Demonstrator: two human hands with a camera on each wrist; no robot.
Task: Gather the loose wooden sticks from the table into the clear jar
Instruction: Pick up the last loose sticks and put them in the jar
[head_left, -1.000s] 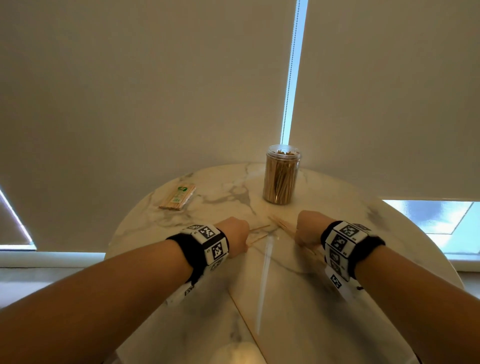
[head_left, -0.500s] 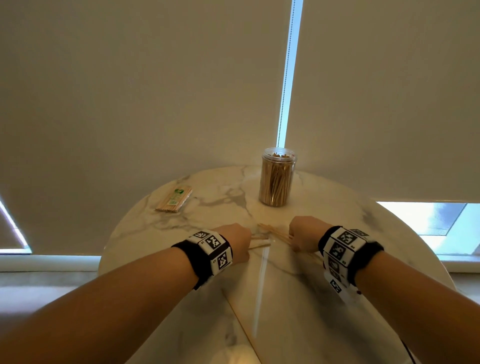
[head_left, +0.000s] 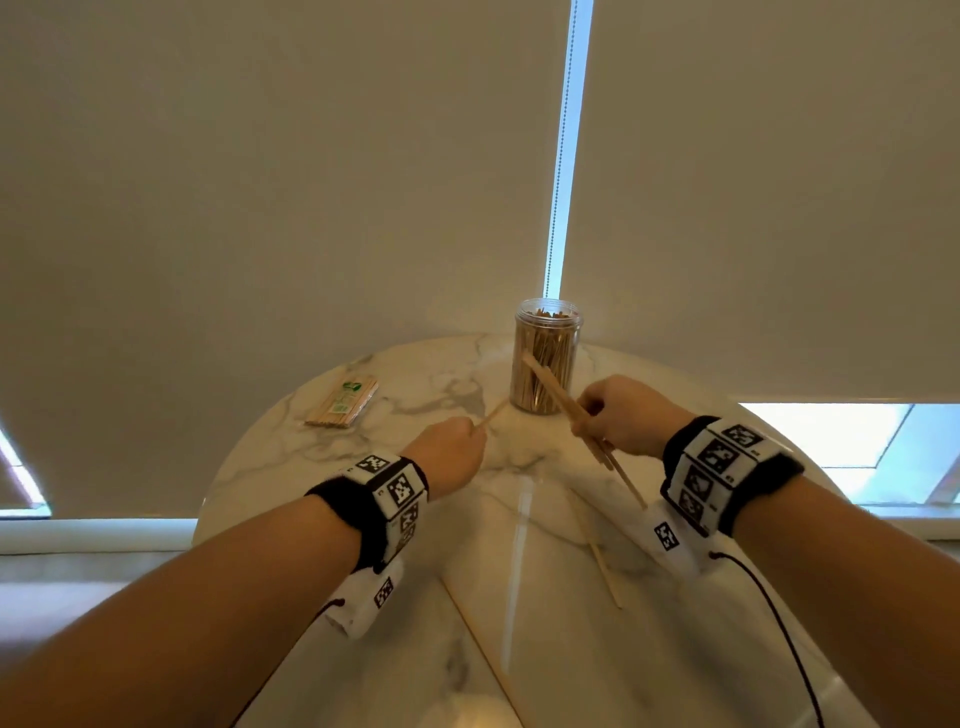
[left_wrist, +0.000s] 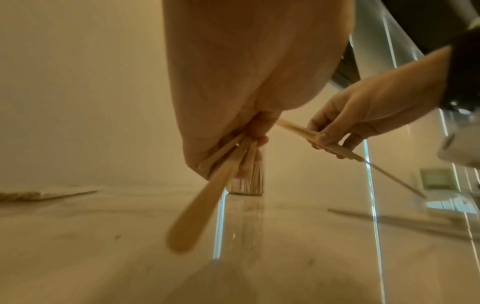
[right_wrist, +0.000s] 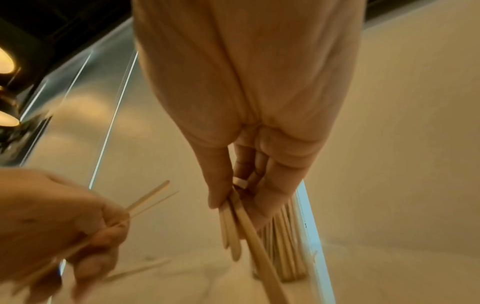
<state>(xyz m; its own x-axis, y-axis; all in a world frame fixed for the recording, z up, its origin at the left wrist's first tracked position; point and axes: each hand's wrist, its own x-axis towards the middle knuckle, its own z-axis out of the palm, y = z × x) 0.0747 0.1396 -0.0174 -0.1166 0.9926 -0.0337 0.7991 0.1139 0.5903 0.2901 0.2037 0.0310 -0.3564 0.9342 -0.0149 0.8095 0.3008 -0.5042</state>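
Note:
The clear jar stands open at the far side of the round marble table, packed with upright wooden sticks. My left hand grips a few thin sticks in a fist just left of the jar, above the tabletop. My right hand pinches a slanted bundle of flat sticks, whose far ends cross in front of the jar. The right wrist view shows these sticks between thumb and fingers. One loose stick lies on the table below my right wrist.
A wrapped packet of sticks with a green label lies at the table's far left. Closed blinds hang right behind the table, with a bright gap behind the jar. A seam runs across the near tabletop.
Both hands have risen off the table with the sticks they gathered and moved forward towards the jar. A single stick lies where the right hand was.

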